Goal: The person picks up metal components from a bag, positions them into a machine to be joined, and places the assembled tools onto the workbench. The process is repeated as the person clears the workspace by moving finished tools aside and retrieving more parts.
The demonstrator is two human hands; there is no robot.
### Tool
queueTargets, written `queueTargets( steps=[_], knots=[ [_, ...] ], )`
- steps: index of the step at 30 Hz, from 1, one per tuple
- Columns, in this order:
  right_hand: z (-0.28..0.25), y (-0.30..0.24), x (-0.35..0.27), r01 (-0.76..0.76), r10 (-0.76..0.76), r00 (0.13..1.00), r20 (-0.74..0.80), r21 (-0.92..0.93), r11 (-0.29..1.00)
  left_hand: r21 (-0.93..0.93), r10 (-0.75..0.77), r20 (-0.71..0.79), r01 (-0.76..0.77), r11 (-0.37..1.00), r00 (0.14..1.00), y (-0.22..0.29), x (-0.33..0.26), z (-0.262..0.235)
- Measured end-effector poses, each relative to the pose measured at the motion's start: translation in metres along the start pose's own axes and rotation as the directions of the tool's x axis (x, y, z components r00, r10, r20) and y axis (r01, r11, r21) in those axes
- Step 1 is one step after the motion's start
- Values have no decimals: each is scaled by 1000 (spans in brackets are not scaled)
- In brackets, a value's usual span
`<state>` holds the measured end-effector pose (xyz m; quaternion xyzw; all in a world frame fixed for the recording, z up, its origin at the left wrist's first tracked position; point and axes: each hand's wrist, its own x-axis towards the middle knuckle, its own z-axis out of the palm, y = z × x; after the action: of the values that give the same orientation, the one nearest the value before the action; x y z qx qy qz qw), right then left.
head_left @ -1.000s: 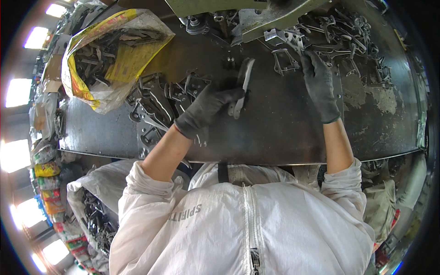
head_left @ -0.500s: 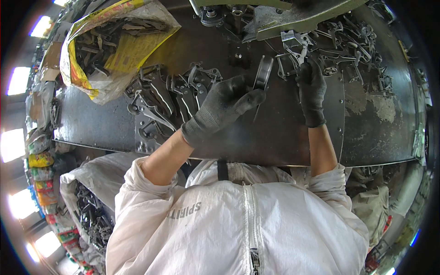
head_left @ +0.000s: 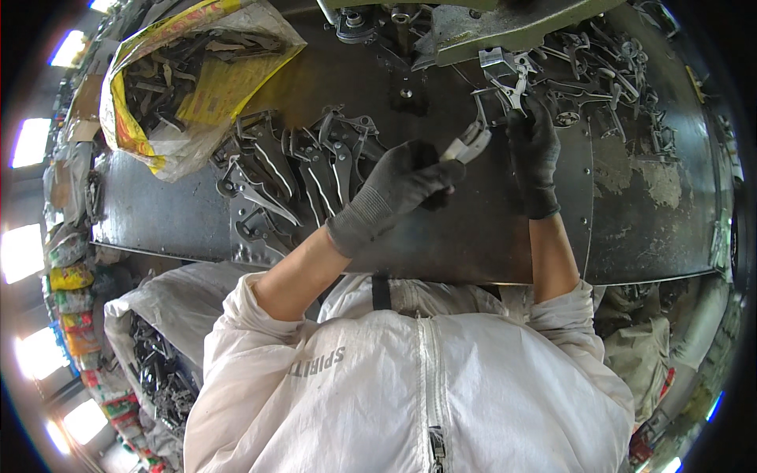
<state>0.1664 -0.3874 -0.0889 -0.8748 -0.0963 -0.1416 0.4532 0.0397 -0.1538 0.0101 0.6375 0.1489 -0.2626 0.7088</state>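
My left hand (head_left: 410, 177), in a dark grey glove, is closed round a curved, channel-shaped metal piece (head_left: 471, 144) that catches the light over the middle of the bench. My right hand (head_left: 535, 150), gloved alike, has its fingers curled at the lower end of a forked silver lever (head_left: 514, 93). Its grip is partly hidden by the glove. Beside that lever sits a small square-ended metal block (head_left: 495, 61). Left of my left hand lie several plier-like metal assemblies (head_left: 319, 169) with dark bodies and silver levers.
Green machine frame (head_left: 520, 33) overhangs the far edge, with a vertical metal rod (head_left: 401, 31) beside it. Loose silver levers (head_left: 587, 83) are heaped at the far right. A yellow-and-white sack (head_left: 169, 158) of metal pieces stands far left on the dark metal bench (head_left: 481, 229).
My left hand has shifted slightly nearer and turned the curved piece, so a brighter face shows. My right hand stays nearly in place at the silver lever.
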Motion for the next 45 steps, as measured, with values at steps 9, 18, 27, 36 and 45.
queueTargets(
  steps=[9,18,27,36,45],
  knots=[
    [-20,-66,0,-209,185,977,103,320,924,570,508,-317,-268,777,801,-49,27,-111],
    [16,-126,16,-622,294,777,556,606,496,206,433,-82,-410,888,898,6,10,-80],
    [37,-145,3,-496,156,812,563,523,693,341,445,-116,-385,857,888,12,24,-83],
    [33,-158,7,-570,214,783,583,536,623,258,408,-103,-372,892,907,16,31,-94],
    [59,-123,9,-585,176,738,651,488,648,499,308,-46,-245,831,950,3,46,-112]
  ],
)
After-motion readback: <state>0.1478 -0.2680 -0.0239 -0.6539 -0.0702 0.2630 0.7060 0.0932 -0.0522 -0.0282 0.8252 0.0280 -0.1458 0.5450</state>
